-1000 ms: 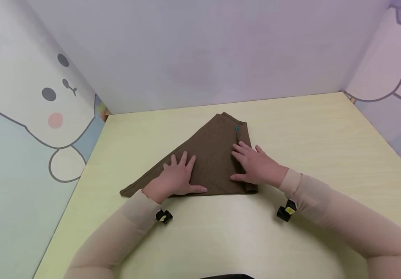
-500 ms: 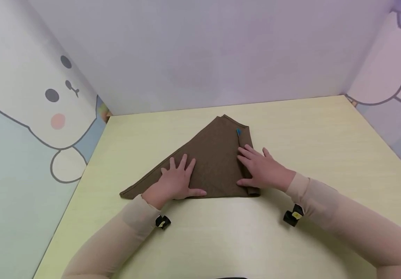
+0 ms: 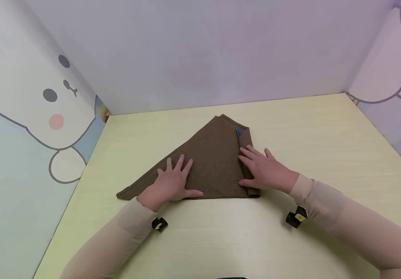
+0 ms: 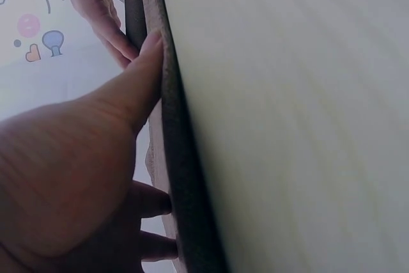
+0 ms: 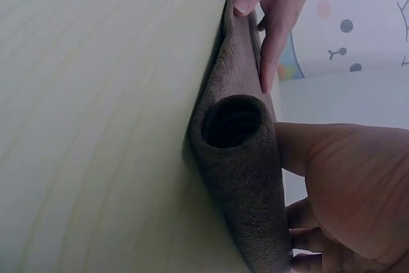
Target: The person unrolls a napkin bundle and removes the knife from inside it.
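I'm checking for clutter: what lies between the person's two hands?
In the head view, only a stretch of brown cloth lies between the left hand and the right hand.

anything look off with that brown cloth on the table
Nothing looks spilled or torn. The brown cloth lies lopsided, tapering to a point on the left; a small blue patch, perhaps a tag, stands out against the brown.
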Motion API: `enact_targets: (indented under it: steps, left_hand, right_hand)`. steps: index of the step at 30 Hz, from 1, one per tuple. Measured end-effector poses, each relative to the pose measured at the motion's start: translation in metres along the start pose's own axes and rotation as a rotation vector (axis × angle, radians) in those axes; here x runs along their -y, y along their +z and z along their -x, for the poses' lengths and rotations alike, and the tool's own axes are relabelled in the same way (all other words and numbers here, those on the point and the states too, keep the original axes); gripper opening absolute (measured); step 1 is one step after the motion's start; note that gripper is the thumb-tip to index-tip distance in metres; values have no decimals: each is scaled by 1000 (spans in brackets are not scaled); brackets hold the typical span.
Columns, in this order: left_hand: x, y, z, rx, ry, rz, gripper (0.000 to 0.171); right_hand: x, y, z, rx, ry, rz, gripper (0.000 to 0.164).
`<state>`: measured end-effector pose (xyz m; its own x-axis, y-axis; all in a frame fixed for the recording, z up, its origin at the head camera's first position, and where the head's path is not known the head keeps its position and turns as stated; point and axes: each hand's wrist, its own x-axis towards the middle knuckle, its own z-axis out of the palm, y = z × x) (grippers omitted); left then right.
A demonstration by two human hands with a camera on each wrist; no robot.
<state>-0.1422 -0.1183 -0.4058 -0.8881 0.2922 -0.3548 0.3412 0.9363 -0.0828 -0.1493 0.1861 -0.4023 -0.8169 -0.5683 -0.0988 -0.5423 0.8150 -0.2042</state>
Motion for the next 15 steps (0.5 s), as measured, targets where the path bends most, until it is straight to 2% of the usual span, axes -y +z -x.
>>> enact_targets:
  steps: [15]
  left_hand:
    - [3,-1,4,13,1,12,115]
  right_hand:
    - [1,-3,4,-11,0,-16,82]
